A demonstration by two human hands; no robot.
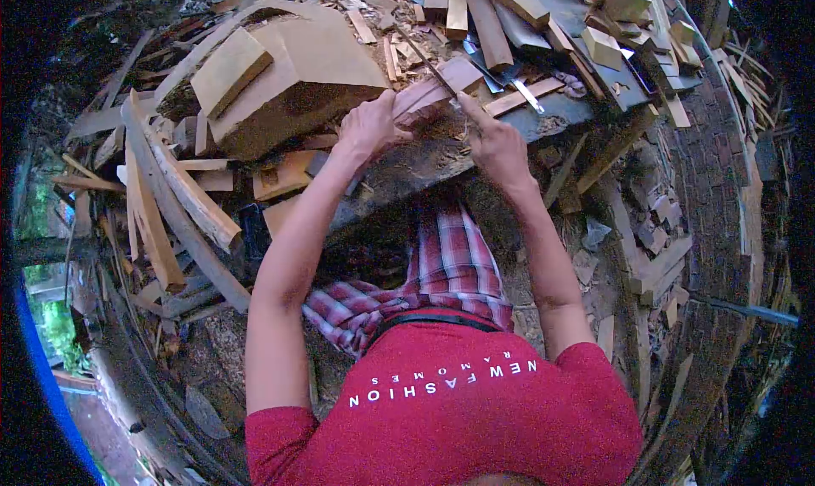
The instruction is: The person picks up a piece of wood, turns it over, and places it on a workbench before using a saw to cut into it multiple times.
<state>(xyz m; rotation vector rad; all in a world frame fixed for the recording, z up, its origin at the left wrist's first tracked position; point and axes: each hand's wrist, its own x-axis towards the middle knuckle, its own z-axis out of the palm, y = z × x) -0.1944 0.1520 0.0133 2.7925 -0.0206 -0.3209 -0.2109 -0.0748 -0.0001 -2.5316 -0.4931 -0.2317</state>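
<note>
On the workbench (pixel 390 168) lies a wooden piece (pixel 463 73). My left hand (pixel 369 129) is closed around the near left end of this piece, with the thumb toward its lower side. My right hand (pixel 497 146) grips a long thin dark tool (pixel 429 64) near its lower end, the index finger stretched along it. The tool crosses over the wooden piece and slants up to the left; whether it is a saw or a file I cannot tell. Part of the wood is hidden under my left fingers.
A large angular wood block (pixel 297 53) stands at the upper left. Long curved strips (pixel 191 180) lean below it. Offcuts and a metal-bladed tool (pixel 528 95) lie on the bench's right part. Scrap wood (pixel 662 269) covers the ground to the right.
</note>
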